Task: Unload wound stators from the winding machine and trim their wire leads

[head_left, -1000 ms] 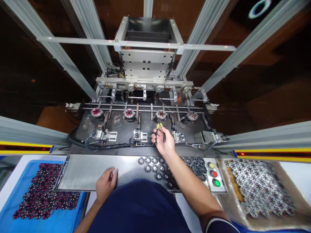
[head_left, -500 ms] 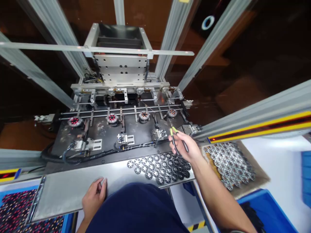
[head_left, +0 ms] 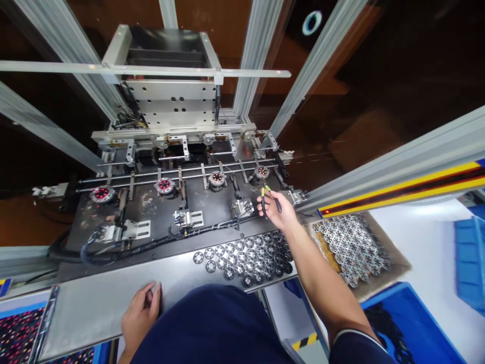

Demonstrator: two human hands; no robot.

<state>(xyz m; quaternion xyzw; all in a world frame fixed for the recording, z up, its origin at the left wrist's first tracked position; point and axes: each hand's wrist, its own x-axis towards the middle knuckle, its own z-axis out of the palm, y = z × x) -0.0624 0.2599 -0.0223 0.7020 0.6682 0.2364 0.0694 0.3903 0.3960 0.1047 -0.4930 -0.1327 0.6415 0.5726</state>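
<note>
My right hand (head_left: pixel 278 210) reaches into the machine and grips small cutters (head_left: pixel 270 197) with yellow-green and black handles. Their tips point at the rightmost wound stator (head_left: pixel 261 172) on its fixture. Three more stators sit on fixtures along the rail: one (head_left: pixel 217 178) just to the left, one (head_left: pixel 164 185) in the middle and one (head_left: pixel 101 193) at the far left. My left hand (head_left: pixel 141 316) rests on the steel tray (head_left: pixel 102 301) with its fingers curled against the surface. A group of several bare stators (head_left: pixel 246 258) lies on the tray's right part.
A cardboard box (head_left: pixel 354 247) of several silver stator cores stands at the right. Blue bins sit at the lower right (head_left: pixel 409 328) and lower left (head_left: pixel 18 338), the left one holding wound stators. Aluminium frame posts (head_left: pixel 390 162) enclose the machine. Cables (head_left: pixel 125 247) run along the black base.
The view has swung to the right. My right hand has carried the cutters from the third stator to the rightmost one. My left hand has stayed on the tray.
</note>
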